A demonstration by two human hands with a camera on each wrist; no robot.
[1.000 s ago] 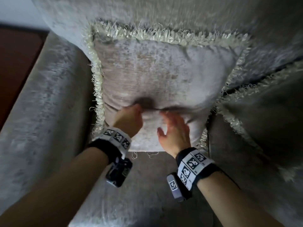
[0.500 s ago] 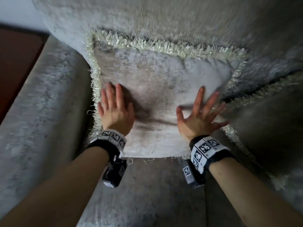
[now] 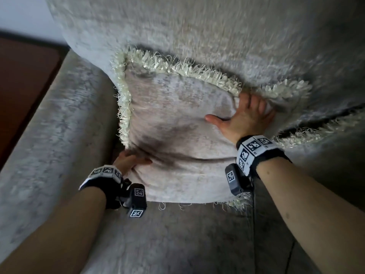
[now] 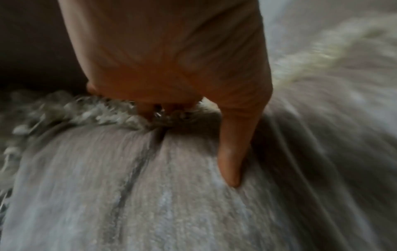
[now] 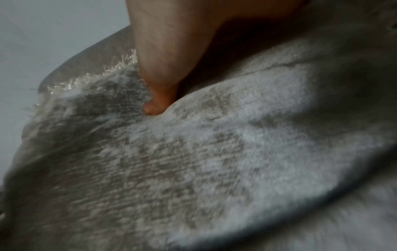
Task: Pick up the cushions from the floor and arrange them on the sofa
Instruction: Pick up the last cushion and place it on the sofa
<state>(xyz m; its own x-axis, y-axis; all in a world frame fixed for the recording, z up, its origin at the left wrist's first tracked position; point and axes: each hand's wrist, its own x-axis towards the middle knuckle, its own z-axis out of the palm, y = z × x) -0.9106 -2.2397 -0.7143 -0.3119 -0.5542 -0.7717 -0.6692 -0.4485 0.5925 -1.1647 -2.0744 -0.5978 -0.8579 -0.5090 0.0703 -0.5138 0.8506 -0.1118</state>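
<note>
— Where is the cushion [image 3: 177, 123] now?

— It stands on the sofa [image 3: 59, 135] seat, in the far left corner. It leans on the backrest, just beside the left armrest. Its pale fringe [image 3: 177, 68] runs along the top and left edges.

— How does the left hand [image 3: 129, 162] lie?

— It is at the lower left corner of the cushion. The thumb lies on the front face and the other fingers go behind the edge, so it pinches that corner. In the left wrist view the thumb [image 4: 234, 152] presses into the fabric, and the fingertips are partly hidden in the fringe.

— And the right hand [image 3: 245, 117]?

— It is at the upper right corner. The thumb points left, spread away from the other fingers, which reach up to the fringe. I cannot tell if they curl round the edge or only press flat.

— Is there any writing?

— Only black-and-white square markers on both wristbands [image 3: 253, 149]; no letters can be read. A second fringed cushion [image 3: 325, 165] lies to the right, in shadow.
</note>
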